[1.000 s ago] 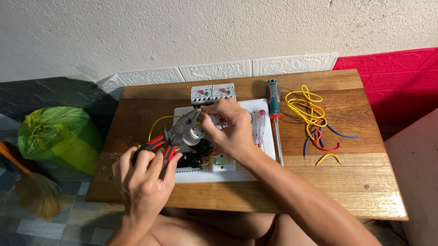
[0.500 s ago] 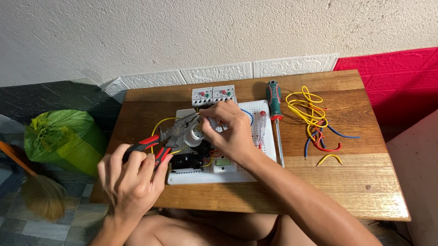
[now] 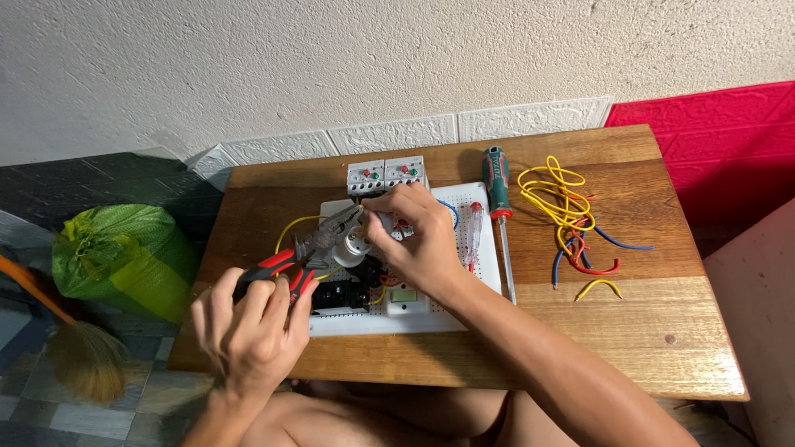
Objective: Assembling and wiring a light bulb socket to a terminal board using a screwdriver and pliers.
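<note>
lamp holder: white round fitting point(image 3: 352, 246) on the white board point(image 3: 485, 287), mid-bench, wires around it
pliers: red/black handles, steel nose point(image 3: 305, 254) angled up-right, tips right at the holder's upper-left side; touching or just beside, cannot tell
left hand: point(image 3: 246, 328) wrapped around the plier handles, grip closed on them; whether the nose clamps a wire or terminal is hidden
right hand: point(image 3: 416, 236) over the holder's right side, fingers pinching something small at its top; what it is is hidden by the fingers
board: sits on the wooden bench point(image 3: 599, 331), carries a black block, a small green-faced part, yellow wire loop at left
nearby: two grey breakers with red/green buttons point(image 3: 386, 174) just behind the board; green-handled screwdriver point(image 3: 498, 201) beside the board's right edge; loose yellow, blue, red wires point(image 3: 571, 216) well right
off bench: green sack point(image 3: 122, 258) and broom point(image 3: 72, 345) on the floor, left
risk 1: plier nose slips off the small part, probably jabs the right fingers, which sit very close to the tips
risk 2: too hard a squeeze likely nicks or snaps the thin wire, or cracks the plastic holder
risk 3: the board looks unfixed; sideways pull could slide it and tug the seated wires loose
risk 4: right hand blocks the view of the joint, so a bad seat could go unnoticed
</note>
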